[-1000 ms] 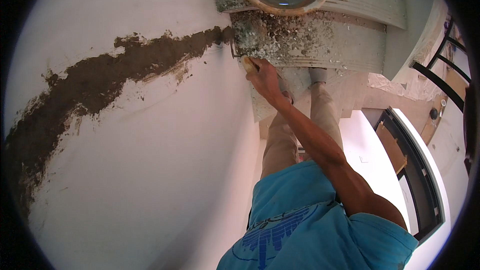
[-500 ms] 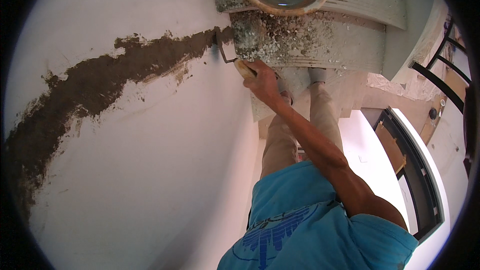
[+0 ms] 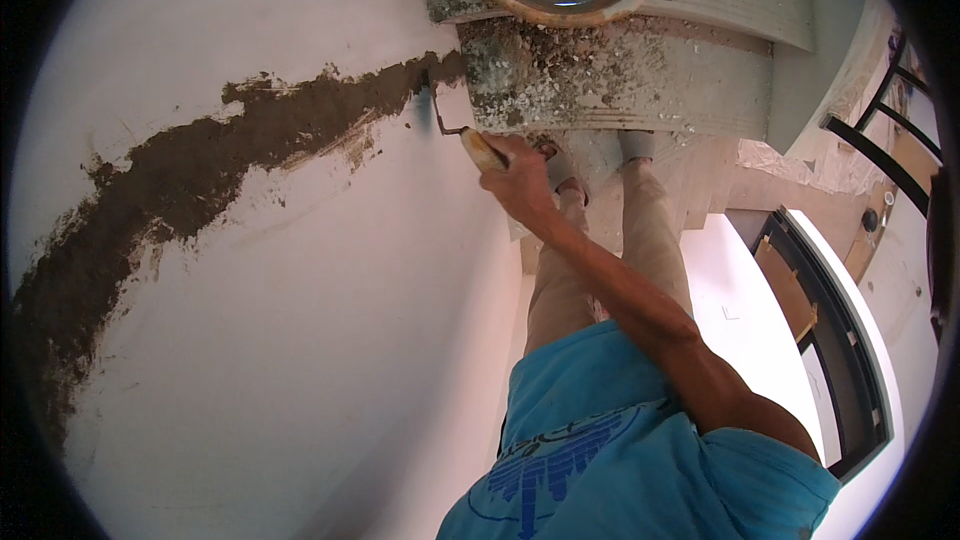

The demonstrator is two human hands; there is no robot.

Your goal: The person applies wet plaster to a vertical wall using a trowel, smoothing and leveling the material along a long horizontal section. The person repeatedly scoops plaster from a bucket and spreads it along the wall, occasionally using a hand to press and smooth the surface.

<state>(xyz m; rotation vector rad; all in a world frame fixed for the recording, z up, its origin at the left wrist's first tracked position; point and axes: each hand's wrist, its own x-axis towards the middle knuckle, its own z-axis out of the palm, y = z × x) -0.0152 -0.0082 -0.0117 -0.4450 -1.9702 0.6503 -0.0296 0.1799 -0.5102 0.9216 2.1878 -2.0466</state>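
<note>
My right hand [image 3: 518, 178] is closed around the wooden handle of a plastering trowel [image 3: 484, 152]. From the handle, a bent metal shank leads to the blade, which appears nearly edge-on against the white wall [image 3: 300, 340]. The blade lies at the right part of a rough band of brown-grey mortar [image 3: 250, 128], which runs across the wall and bends down to the lower left. Splashes and ragged smears border the band. My left hand is out of view.
A round basin [image 3: 565, 20] of water stands on the stair above, a stick or wire across its rim. Rubble and plaster flakes cover the step [image 3: 590, 75] beside the wall. My feet are on the stairs below. A black railing [image 3: 880, 165] curves along the right; a dark frame [image 3: 840, 370] lies lower right.
My right hand and the trowel have shifted slightly left and down along the wall, the hand still gripping the handle. The whole view has also moved a little.
</note>
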